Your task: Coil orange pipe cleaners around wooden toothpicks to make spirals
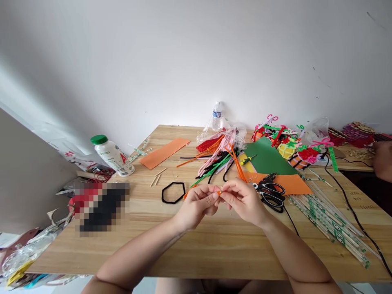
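Note:
Over the middle of the table, my left hand (200, 204) and my right hand (245, 202) meet fingertip to fingertip. Both pinch a small piece of orange pipe cleaner (219, 193), mostly hidden by the fingers. More fuzzy orange (189, 192) shows behind my left hand; whether it is the same piece I cannot tell. A black pipe cleaner bent into a six-sided ring (173, 192) lies left of my left hand. Black-handled scissors (269, 191) rest just beyond my right hand, partly on an orange sheet (294, 183).
Loose pipe cleaners (225, 149) are heaped behind my hands. A green sheet (269, 157) bears a screwdriver (247, 160). Wrapped sticks (332, 224) and a black cable (346, 200) lie right. A white bottle (112, 155) stands left. Part of another person (382, 161) shows at the right edge.

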Demonstrator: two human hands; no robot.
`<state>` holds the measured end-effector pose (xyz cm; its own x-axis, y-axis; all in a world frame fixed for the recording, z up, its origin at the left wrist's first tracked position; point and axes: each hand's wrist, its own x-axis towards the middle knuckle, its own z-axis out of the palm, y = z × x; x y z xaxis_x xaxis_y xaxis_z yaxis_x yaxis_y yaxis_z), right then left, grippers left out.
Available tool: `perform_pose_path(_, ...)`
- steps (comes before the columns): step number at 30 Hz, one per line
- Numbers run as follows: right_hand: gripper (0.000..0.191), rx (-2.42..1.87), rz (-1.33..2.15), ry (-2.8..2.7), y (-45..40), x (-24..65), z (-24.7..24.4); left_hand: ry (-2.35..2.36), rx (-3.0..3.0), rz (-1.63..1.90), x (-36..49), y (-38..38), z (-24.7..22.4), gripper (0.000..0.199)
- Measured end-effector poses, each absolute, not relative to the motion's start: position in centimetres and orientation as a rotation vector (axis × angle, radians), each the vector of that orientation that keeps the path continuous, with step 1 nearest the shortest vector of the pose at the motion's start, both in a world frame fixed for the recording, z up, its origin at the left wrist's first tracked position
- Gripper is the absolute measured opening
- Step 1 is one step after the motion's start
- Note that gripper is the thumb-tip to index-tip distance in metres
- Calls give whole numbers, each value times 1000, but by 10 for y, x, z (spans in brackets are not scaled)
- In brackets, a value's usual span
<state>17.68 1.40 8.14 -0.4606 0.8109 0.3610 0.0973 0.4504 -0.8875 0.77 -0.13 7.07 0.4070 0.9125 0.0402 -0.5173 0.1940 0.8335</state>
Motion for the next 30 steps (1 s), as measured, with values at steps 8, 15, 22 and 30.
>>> perform_pose_path(8, 17, -602, 511, -1969, 18, 173, 86, 619, 996, 1182, 8, -2, 67, 33)
perform_pose_path(15, 14, -675, 641, -1901, 15, 171, 84, 586, 927, 1143, 9, -2, 68, 37)
perform_pose_path(22, 10, -799, 948, -1818, 14, 172, 83, 615, 1146, 1365, 12, -3, 61, 23)
perform_pose_path(30, 10, -756, 554, -1915, 12, 171, 88, 854, 2061, 1797, 8, -3, 58, 25)
